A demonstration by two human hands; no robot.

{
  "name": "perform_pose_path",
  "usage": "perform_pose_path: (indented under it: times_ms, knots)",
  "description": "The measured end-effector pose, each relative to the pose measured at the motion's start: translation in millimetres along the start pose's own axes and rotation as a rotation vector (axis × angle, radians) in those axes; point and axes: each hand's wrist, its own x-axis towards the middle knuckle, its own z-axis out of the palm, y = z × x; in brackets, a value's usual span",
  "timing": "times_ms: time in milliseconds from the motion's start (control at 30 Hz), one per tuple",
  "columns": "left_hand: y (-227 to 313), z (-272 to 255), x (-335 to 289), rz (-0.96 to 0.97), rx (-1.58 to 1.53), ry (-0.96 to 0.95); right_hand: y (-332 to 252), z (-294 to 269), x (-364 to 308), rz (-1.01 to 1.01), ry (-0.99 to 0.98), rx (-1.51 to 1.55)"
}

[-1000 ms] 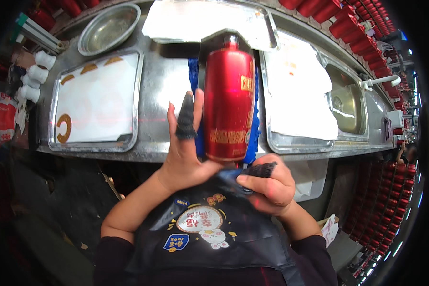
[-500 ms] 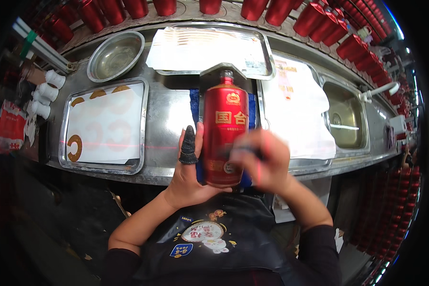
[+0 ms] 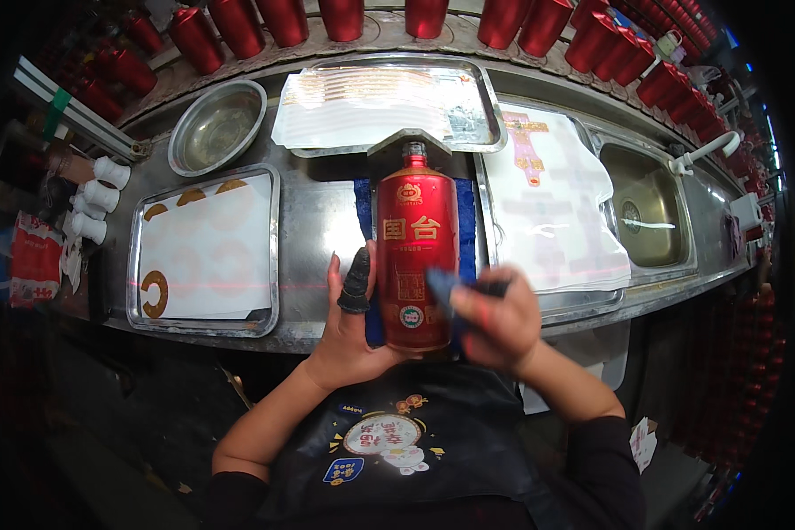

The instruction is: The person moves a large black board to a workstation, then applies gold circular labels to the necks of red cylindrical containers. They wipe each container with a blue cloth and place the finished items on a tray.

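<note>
Left hand (image 3: 348,343) is cradling the red bottle (image 3: 420,256); right hand (image 3: 505,323) is gripping a blue tool (image 3: 442,288); overpressing could be scuffing it.

There were two hands, one left (image 3: 344,340) and one right (image 3: 511,329), and two black finger covers (image 3: 355,284), one on each. One red bottle (image 3: 415,212) sat at the middle, and more than ten red containers (image 3: 424,18) lined the far side, too many to count exactly. Three metal trays (image 3: 276,256) bore three lots of white sheets (image 3: 208,256); four gold pieces (image 3: 155,294) showed on the left one. There were one round basin (image 3: 216,128), one sink (image 3: 649,208), one white faucet (image 3: 724,143), about four overlapping white spools (image 3: 110,170) and one black apron (image 3: 477,433).
</note>
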Motion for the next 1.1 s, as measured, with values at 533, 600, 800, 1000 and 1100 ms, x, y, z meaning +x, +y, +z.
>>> perform_pose_path:
  times_ms: [533,600,800,1000,1100]
  knots:
    - [4.6,-34.0,80.8,0.072,-0.142,0.472,-4.6,-5.3,13.6,0.914,0.415,0.232]
    - [7.1,-41.4,85.1,-0.078,-0.387,0.612,-14.0,-9.0,0.5,0.794,0.205,0.375]
    - [-3.7,-52.0,128.8,-0.028,-0.066,0.430,9.5,-17.3,-44.3,0.992,0.423,0.298]
    - [-2.4,-33.0,149.1,-0.351,-0.171,0.170,2.0,-28.5,-59.5,1.020,-0.170,0.309]
    - [-5.1,-23.3,159.4,-0.373,-0.266,0.190,-21.3,8.2,-61.7,0.488,-0.346,-0.019]
